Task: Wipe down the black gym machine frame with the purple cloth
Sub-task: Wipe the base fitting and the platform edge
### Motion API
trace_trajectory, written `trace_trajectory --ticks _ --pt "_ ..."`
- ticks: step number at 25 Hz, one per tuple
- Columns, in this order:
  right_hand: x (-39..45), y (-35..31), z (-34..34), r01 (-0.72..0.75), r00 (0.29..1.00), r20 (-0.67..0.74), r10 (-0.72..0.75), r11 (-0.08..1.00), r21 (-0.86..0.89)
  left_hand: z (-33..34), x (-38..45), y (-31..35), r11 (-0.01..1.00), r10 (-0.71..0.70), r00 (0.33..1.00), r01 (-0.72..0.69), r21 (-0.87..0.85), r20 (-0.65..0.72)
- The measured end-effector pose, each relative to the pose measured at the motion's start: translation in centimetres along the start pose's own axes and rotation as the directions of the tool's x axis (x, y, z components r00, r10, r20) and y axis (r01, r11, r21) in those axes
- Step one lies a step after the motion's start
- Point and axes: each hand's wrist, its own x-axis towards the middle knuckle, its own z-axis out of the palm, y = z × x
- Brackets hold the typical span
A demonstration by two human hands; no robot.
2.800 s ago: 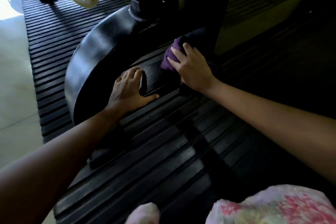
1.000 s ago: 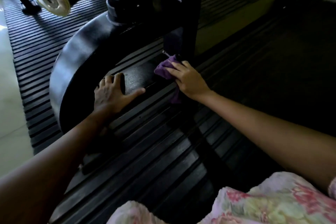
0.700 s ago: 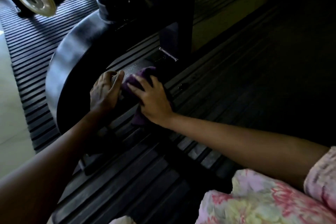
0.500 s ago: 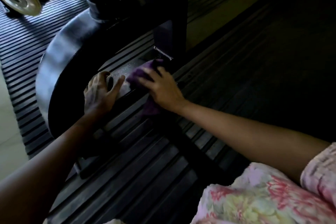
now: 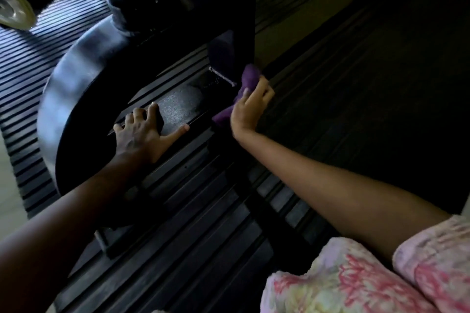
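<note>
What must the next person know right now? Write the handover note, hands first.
Right hand: grips the bunched purple cloth against the foot of the black upright post of the gym machine frame.
Left hand: fingers spread, braced on the frame's flat black base plate.
Done: cannot tell from this view.
Left: the post higher up and the curved black guard.

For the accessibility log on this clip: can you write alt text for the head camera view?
A person's right hand presses a purple cloth against the base of a black gym machine frame's upright post. The left hand rests flat, fingers spread, on the frame's base plate, on ribbed black floor matting.
</note>
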Motion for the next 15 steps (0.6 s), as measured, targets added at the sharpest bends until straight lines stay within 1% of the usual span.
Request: trace_trajectory --ticks 1,2,3,4,5,6,7,9,10,12,15 --pt "-1.9 -0.9 0.5 0.022 0.999 0.033 -0.021 0.999 -0.038 0.1 0.0 0.0 1.000 0.002 1.000 -0.002 0.004 -0.009" --pt "-4.4 -1.7 0.7 0.055 0.990 0.135 -0.042 0.994 -0.094 0.2 -0.1 -0.1 1.000 0.002 1.000 -0.002 -0.002 -0.025" --pt "-6.8 -2.3 0.8 0.061 0.971 0.237 -0.025 0.987 -0.146 0.2 -0.1 -0.2 1.000 0.002 0.999 -0.003 -0.013 -0.046" --pt "-8.0 -2.4 0.7 0.053 0.956 0.294 -0.001 0.984 -0.172 0.3 -0.1 -0.3 1.000 0.004 0.997 -0.007 -0.030 -0.071" --pt "-7.8 -2.1 0.6 0.045 0.959 0.284 0.005 0.984 -0.170 0.3 -0.1 -0.2 0.999 0.010 0.996 -0.015 -0.047 -0.092" --pt "-6.6 -1.5 0.5 -0.008 0.968 0.246 0.040 0.992 -0.129 0.3 -0.3 -0.1 0.998 0.019 0.994 -0.025 -0.060 -0.104" --pt "-4.7 -0.9 0.4 -0.097 0.974 0.197 0.110 0.993 -0.071 0.3 -0.4 -0.1 0.997 0.027 0.993 -0.035 -0.072 -0.114" --pt "0.2 0.3 -0.5 -0.286 0.953 0.110 0.283 0.958 0.008 0.3 -0.5 -0.1 0.995 0.029 0.991 -0.041 -0.093 -0.129" --pt "2.4 0.9 -1.0 -0.341 0.934 0.117 0.337 0.940 0.016 0.3 -0.5 -0.1 0.995 0.025 0.991 -0.037 -0.094 -0.131" --pt "4.5 1.6 -1.5 -0.363 0.915 0.196 0.352 0.931 0.021 0.5 -0.2 -0.3 0.996 0.020 0.991 -0.031 -0.081 -0.134" --pt "2.7 0.9 -0.7 -0.402 0.899 0.219 0.380 0.913 0.066 0.5 -0.1 -0.4 0.997 0.011 0.992 -0.020 -0.069 -0.126"
